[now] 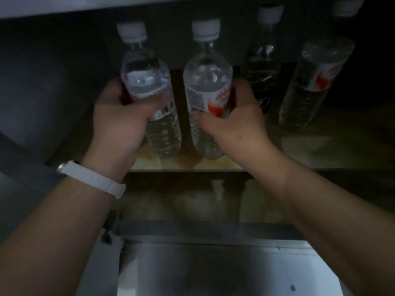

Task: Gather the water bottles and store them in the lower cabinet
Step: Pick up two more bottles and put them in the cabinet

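Observation:
Inside the dark lower cabinet, my left hand (119,118) grips a clear water bottle (147,82) with a white cap, its base on or just above the shelf (320,146). My right hand (233,120) grips a second clear water bottle (207,82) with a red and white label, close beside the first. Both stand roughly upright. Two more water bottles stand on the shelf to the right: one (261,67) right behind my right hand, another (314,82) further right.
The cabinet's grey left wall (42,82) is near my left hand. The shelf's front edge (213,169) runs below the bottles, with a metal sill (203,231) and pale floor (213,270) beneath. A white band is on my left wrist.

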`<state>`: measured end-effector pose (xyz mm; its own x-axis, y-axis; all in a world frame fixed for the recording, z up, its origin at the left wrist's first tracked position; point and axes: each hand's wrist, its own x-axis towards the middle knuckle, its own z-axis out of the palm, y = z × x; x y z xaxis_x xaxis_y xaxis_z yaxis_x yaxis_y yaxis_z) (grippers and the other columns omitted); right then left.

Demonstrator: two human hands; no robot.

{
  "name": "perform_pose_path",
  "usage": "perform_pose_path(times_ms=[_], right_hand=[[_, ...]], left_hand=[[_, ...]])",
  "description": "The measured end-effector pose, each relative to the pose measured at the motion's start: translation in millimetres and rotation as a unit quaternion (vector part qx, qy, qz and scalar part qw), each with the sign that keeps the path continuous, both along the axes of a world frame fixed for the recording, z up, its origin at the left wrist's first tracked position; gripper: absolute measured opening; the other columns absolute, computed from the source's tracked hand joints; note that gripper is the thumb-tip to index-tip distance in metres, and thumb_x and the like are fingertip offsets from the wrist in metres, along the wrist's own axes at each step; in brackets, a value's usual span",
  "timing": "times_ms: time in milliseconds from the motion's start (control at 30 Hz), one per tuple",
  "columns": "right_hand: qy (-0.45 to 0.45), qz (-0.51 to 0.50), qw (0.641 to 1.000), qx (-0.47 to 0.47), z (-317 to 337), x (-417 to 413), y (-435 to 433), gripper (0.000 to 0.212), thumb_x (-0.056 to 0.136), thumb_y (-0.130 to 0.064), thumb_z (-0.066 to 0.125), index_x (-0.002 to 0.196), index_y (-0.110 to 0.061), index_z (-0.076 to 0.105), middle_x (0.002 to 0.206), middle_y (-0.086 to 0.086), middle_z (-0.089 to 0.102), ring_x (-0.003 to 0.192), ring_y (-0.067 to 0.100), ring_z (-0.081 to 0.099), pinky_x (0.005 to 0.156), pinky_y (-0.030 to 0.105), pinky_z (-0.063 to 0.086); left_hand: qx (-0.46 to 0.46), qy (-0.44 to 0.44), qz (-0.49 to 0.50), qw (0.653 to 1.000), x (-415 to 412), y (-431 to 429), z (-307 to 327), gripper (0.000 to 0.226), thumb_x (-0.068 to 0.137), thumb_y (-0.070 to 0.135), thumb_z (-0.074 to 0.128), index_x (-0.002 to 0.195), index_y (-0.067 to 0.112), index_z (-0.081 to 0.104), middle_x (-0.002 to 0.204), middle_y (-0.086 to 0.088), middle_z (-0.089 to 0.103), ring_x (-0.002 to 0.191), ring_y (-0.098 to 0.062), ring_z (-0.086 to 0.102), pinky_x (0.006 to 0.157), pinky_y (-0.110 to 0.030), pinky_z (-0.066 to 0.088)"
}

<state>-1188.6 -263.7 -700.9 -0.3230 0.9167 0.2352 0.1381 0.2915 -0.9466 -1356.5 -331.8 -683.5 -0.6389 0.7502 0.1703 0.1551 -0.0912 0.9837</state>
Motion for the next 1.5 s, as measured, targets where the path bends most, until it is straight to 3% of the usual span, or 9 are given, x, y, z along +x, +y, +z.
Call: perform_pose_path(times_ms=[133,267,367,567,767,1033,1167,1400,1500], right_hand=[[0.007,-0.009,1.0,0.002,-11,-8,10,0.061,0.076,-0.036,0.08,0.122,-0.043,0.039,0.101,-0.027,0.05,0.092,-0.01,0.05,0.078,0.015,0.044],[-0.037,0.017,0.999,0.009,-22,-2,7,0.073,0.077,-0.034,0.081,0.131,-0.045,0.034,0.1,-0.034,0.047,0.09,-0.02,0.046,0.075,0.003,0.038],[-0.08,0.014,0.997,0.013,-40,6,1,0.067,0.077,-0.033,0.081,0.119,-0.051,0.032,0.094,-0.038,0.048,0.082,-0.033,0.043,0.066,-0.007,0.036],[-0.115,-0.007,0.993,0.015,-48,-3,14,0.065,0.077,-0.034,0.08,0.126,-0.044,0.038,0.09,-0.032,0.048,0.076,-0.022,0.045,0.057,0.003,0.036],[-0.105,-0.032,0.994,0.015,-48,-25,36,0.071,0.078,-0.034,0.08,0.135,-0.034,0.039,0.111,-0.021,0.05,0.103,0.001,0.044,0.082,0.024,0.04],[-0.113,-0.053,0.991,0.055,-50,-44,53,0.073,0.078,-0.032,0.08,0.138,-0.025,0.039,0.13,-0.009,0.056,0.121,0.012,0.051,0.092,0.028,0.042],[-0.105,-0.047,0.992,0.055,-50,-50,58,0.072,0.078,-0.031,0.08,0.138,-0.025,0.04,0.129,-0.009,0.057,0.12,0.012,0.053,0.09,0.027,0.042],[-0.109,-0.005,0.993,0.035,-45,-39,46,0.073,0.08,-0.034,0.078,0.142,-0.029,0.038,0.135,-0.011,0.054,0.124,0.01,0.05,0.096,0.029,0.042],[-0.088,-0.015,0.996,0.015,-39,-24,26,0.059,0.087,-0.036,0.07,0.138,-0.036,0.041,0.117,-0.025,0.053,0.11,0.0,0.051,0.089,0.023,0.043]], left_hand=[[0.01,0.017,0.017,1.0,1,2,-12,0.056,0.078,0.026,0.084,0.13,0.028,0.063,0.119,0.012,0.072,0.108,-0.005,0.069,0.094,-0.038,0.056],[-0.023,0.078,0.008,0.997,0,-3,-28,0.063,0.081,0.031,0.081,0.137,0.036,0.053,0.125,0.019,0.066,0.113,0.002,0.063,0.092,-0.032,0.055],[-0.064,0.098,0.002,0.993,-1,-12,-53,0.067,0.079,0.028,0.083,0.134,0.04,0.047,0.12,0.024,0.062,0.115,0.003,0.059,0.097,-0.03,0.051],[-0.087,0.118,0.0,0.989,-2,-16,-79,0.061,0.08,0.031,0.082,0.129,0.041,0.047,0.107,0.032,0.057,0.095,0.021,0.054,0.078,-0.011,0.042],[-0.086,0.1,-0.003,0.991,-12,1,-73,0.067,0.08,0.032,0.081,0.14,0.033,0.05,0.123,0.02,0.063,0.113,0.001,0.06,0.09,-0.026,0.048],[-0.095,0.086,-0.006,0.992,-20,19,-71,0.065,0.085,0.027,0.078,0.142,0.035,0.048,0.128,0.02,0.061,0.12,-0.005,0.058,0.093,-0.028,0.049],[-0.101,0.091,-0.01,0.991,-22,22,-71,0.067,0.083,0.028,0.08,0.142,0.036,0.049,0.133,0.016,0.063,0.122,-0.008,0.059,0.102,-0.04,0.051],[-0.104,0.115,-0.022,0.988,-16,7,-69,0.074,0.081,0.039,0.082,0.145,0.034,0.045,0.133,0.018,0.061,0.121,-0.005,0.058,0.101,-0.035,0.049],[-0.081,0.123,-0.02,0.989,-7,-13,-72,0.068,0.085,0.039,0.077,0.143,0.035,0.042,0.132,0.022,0.056,0.12,0.003,0.055,0.097,-0.025,0.045]])
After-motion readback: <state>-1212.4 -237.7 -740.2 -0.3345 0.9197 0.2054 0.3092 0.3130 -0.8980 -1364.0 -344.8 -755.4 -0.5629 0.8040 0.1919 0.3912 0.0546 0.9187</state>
